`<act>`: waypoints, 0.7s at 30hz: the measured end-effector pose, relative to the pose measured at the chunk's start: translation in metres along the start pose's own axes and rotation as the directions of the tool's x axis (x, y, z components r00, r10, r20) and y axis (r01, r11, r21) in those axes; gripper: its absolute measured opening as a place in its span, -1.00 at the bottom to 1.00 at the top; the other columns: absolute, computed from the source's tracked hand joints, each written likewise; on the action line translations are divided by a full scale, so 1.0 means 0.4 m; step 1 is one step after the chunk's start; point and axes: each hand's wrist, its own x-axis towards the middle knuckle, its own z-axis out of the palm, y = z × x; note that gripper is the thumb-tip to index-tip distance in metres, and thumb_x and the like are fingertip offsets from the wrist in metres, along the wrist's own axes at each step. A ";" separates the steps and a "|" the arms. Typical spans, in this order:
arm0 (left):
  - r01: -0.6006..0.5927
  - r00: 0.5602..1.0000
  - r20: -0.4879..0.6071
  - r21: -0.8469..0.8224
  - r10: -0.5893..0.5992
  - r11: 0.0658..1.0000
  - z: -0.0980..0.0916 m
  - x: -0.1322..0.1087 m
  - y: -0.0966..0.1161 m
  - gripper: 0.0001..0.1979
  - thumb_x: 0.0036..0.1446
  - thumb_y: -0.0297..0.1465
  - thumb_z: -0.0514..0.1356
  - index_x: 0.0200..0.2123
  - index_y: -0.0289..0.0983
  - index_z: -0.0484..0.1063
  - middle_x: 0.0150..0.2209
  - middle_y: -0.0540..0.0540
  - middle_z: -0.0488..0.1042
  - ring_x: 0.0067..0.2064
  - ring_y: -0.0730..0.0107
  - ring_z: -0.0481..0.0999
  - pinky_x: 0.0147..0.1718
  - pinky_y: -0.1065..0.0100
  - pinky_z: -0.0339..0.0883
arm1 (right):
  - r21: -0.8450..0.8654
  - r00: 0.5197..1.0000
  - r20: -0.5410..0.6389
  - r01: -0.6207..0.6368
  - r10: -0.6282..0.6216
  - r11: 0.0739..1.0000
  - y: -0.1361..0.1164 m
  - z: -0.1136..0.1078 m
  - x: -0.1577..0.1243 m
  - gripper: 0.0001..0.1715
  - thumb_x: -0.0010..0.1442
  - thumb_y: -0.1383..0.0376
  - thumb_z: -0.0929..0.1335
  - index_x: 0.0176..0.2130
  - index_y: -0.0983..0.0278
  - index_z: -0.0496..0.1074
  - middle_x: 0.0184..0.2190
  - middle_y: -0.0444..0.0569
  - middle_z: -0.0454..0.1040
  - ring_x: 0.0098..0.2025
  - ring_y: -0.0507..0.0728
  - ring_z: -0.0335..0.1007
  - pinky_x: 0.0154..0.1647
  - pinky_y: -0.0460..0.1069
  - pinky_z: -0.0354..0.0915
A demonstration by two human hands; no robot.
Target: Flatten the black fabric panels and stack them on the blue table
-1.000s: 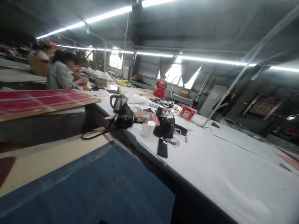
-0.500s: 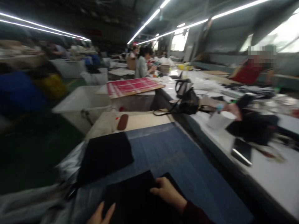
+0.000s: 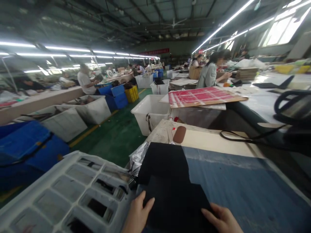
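A black flat sheet of material (image 3: 177,204), fabric or leather, is held between my two hands at the bottom centre. My left hand (image 3: 139,212) grips its left edge, thumb and forefinger showing and the other fingers hidden. On the opposite edge, my right hand (image 3: 222,217) has its thumb on top with fingers curled at the side. The sheet's far end overlaps another black piece (image 3: 165,158) lying on the blue-covered table (image 3: 233,184). How many layers I hold cannot be made out.
A brown oval piece (image 3: 179,134) lies at the table's far edge, near a black strap (image 3: 238,139). To the left stands a compartmented plastic tray (image 3: 58,191). Beyond are a white bin (image 3: 153,111), a red patterned board (image 3: 206,95) and a seated co-worker (image 3: 207,74).
My view has swung left, bringing the compartmented tray into sight. The held sheet has moved forward onto the other black piece, and my right hand has shifted to the sheet's right edge.
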 end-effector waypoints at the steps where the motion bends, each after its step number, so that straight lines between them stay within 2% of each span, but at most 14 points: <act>1: -0.008 1.000 -0.008 -0.017 0.008 1.000 -0.017 0.031 0.004 -0.68 0.16 -0.18 0.09 -0.13 -0.22 0.48 -0.14 -0.10 0.57 -0.07 0.23 0.53 -0.12 0.42 0.38 | 0.002 1.000 -0.008 0.004 -0.004 1.000 -0.027 0.001 0.034 -0.48 0.02 -0.10 0.38 -0.29 0.27 0.54 -0.35 0.02 0.58 -0.27 0.27 0.53 -0.28 0.04 0.42; 5: 0.003 0.999 -0.039 0.008 -0.002 1.000 -0.067 0.161 0.008 -0.70 0.18 -0.21 0.09 -0.18 -0.27 0.46 -0.22 -0.11 0.58 -0.16 0.30 0.55 -0.20 0.44 0.36 | -0.033 0.997 -0.072 -0.003 0.000 0.999 -0.103 0.016 0.176 -0.45 -0.05 -0.09 0.40 -0.32 0.34 0.53 -0.45 0.02 0.56 -0.34 0.22 0.51 -0.35 -0.01 0.38; 7: 0.064 0.996 -0.062 0.096 -0.058 0.993 -0.082 0.221 0.001 -0.74 0.17 -0.23 0.10 -0.23 -0.28 0.46 -0.27 -0.10 0.57 -0.21 0.33 0.55 -0.26 0.46 0.36 | -0.131 0.991 -0.133 -0.014 -0.003 0.991 -0.120 0.024 0.242 -0.48 -0.05 -0.07 0.38 -0.38 0.34 0.52 -0.50 0.00 0.53 -0.39 0.19 0.49 -0.43 -0.05 0.34; 10: 0.170 0.985 -0.061 0.167 -0.161 0.971 -0.088 0.286 -0.013 -0.77 0.19 -0.27 0.08 -0.32 -0.29 0.43 -0.41 -0.09 0.54 -0.44 0.37 0.55 -0.49 0.47 0.32 | -0.343 0.970 -0.234 -0.027 -0.058 0.939 -0.117 0.025 0.325 -0.57 -0.04 -0.01 0.37 -0.49 0.32 0.48 -0.59 -0.05 0.48 -0.48 0.14 0.43 -0.55 -0.09 0.23; 12: 0.219 0.976 -0.044 0.161 -0.215 0.962 -0.084 0.309 -0.024 -0.78 0.21 -0.29 0.06 -0.35 -0.30 0.41 -0.47 -0.07 0.51 -0.59 0.43 0.48 -0.64 0.48 0.24 | -0.457 0.951 -0.291 -0.043 -0.104 0.888 -0.100 0.016 0.366 -0.62 -0.04 0.03 0.37 -0.56 0.30 0.44 -0.63 -0.08 0.44 -0.50 0.12 0.39 -0.57 -0.10 0.17; 14: 0.254 0.967 -0.035 0.150 -0.251 0.955 -0.077 0.317 -0.036 -0.79 0.21 -0.30 0.05 -0.34 -0.29 0.39 -0.48 -0.05 0.51 -0.64 0.46 0.45 -0.70 0.51 0.19 | -0.507 0.938 -0.319 -0.047 -0.137 0.861 -0.078 0.003 0.391 -0.64 -0.04 0.05 0.37 -0.58 0.29 0.42 -0.63 -0.08 0.43 -0.50 0.12 0.38 -0.57 -0.10 0.15; 21: 0.287 0.958 -0.050 0.131 -0.283 0.949 -0.073 0.319 -0.057 -0.81 0.17 -0.29 0.10 -0.40 -0.28 0.39 -0.50 -0.01 0.46 -0.52 0.46 0.49 -0.71 0.57 0.21 | -0.501 0.937 -0.309 -0.016 -0.162 0.865 -0.034 -0.017 0.405 -0.61 -0.03 0.00 0.34 -0.55 0.28 0.44 -0.66 -0.10 0.40 -0.55 0.10 0.32 -0.58 -0.08 0.12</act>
